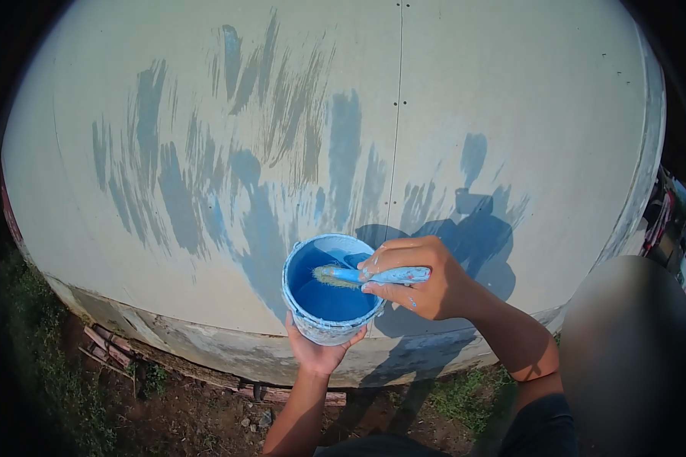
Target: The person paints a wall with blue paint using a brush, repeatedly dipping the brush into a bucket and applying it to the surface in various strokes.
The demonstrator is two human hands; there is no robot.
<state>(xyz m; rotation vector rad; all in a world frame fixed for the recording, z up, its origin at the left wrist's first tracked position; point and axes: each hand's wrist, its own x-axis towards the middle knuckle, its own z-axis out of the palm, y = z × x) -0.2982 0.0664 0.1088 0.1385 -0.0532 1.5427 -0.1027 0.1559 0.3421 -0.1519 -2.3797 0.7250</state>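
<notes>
My left hand [315,352] holds a small paint bucket [328,329] from below, its fingers wrapped around the base. Blue paint [316,298] lies inside, and the outer wall is smeared with dried paint. A paintbrush [395,276] with a blue, paint-spattered handle is pinched in my right hand [419,270]. Its pale bristles [329,274] are over the bucket's opening, pointing left. Specks of blue paint mark my right fingers. Behind the bucket stands a pale wall panel [229,282] with streaky blue-grey brush strokes [344,141] across its left and middle.
A seam with screw heads [395,103] runs down the panel. Along its foot is a weathered concrete base [244,358], with wooden planks [118,346] on the soil. Grass [465,400] grows near the wall. Shadows fall on the panel at right. A blurred grey round shape [629,358] fills the lower right.
</notes>
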